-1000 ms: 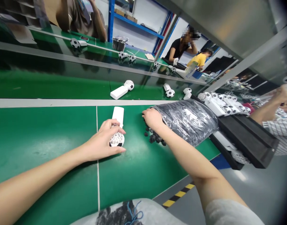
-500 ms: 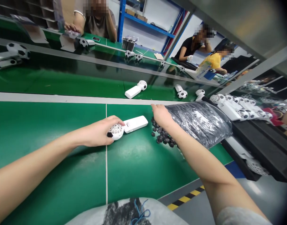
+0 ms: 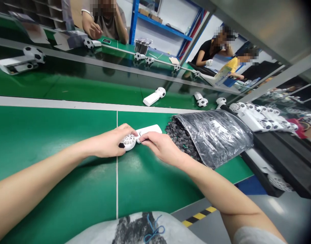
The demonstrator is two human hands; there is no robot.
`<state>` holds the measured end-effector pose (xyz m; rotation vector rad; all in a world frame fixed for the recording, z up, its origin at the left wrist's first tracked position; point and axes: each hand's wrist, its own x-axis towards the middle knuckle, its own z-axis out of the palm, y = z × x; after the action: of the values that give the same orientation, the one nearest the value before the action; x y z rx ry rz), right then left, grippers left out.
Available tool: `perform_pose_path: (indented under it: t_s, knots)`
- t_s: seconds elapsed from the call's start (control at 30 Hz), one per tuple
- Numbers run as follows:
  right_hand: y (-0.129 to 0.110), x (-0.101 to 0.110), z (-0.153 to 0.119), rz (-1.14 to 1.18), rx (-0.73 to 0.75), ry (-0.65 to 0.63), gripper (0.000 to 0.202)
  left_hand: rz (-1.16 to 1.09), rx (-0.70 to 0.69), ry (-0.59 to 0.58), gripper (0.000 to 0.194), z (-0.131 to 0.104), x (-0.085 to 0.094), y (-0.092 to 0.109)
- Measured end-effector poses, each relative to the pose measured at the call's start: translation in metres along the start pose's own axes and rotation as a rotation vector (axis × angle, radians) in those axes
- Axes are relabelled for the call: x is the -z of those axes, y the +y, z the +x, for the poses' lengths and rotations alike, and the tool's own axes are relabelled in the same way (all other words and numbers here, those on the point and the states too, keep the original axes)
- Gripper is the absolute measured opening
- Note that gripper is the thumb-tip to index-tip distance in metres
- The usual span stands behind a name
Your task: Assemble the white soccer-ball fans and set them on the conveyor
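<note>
My left hand (image 3: 112, 141) grips the round end of a white football-headed device (image 3: 129, 142) lying on the green table (image 3: 94, 183). At the neck of the device, my right hand (image 3: 161, 145) has its thumb and fingertips pinched together; what they hold, if anything, is too small to make out. The device's white handle points right, partly behind my right fingers. Just right of that hand lies a clear plastic bag (image 3: 218, 132), its open mouth facing left. Many small black pieces (image 3: 179, 134) spill from the mouth.
Beyond the pale table edge (image 3: 56, 103), a green belt carries similar devices, one at the left (image 3: 20, 61) and one near the middle (image 3: 154, 96). Black trays (image 3: 285, 152) with more devices stand at the right. People sit across the line.
My right hand has moved left from the black pieces to the device's neck, uncovering the bag's mouth. My left hand still holds the round end. Devices on the belt appear shifted right.
</note>
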<state>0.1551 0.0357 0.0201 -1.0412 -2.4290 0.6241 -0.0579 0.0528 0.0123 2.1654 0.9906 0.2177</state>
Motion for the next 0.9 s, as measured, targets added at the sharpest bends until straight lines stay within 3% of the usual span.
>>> perform_pose_path:
  t_s: [0.33,0.53,0.7,0.9]
  knots:
    - [-0.002,-0.007,-0.003,0.039,0.008,-0.005,0.017,-0.027,-0.015,0.038,0.053,0.0,-0.004,-0.004]
    - [0.0,-0.007,-0.005,0.14,-0.093,0.008,0.01,-0.03,0.021,0.036,0.053,0.0,-0.004,-0.001]
    - [0.001,-0.014,-0.003,0.15,-0.03,0.083,0.009,-0.041,0.016,0.083,0.05,0.001,-0.006,0.002]
    - [0.003,-0.019,0.003,0.167,-0.005,0.049,0.009,-0.051,0.025,0.145,0.047,0.004,-0.012,0.0]
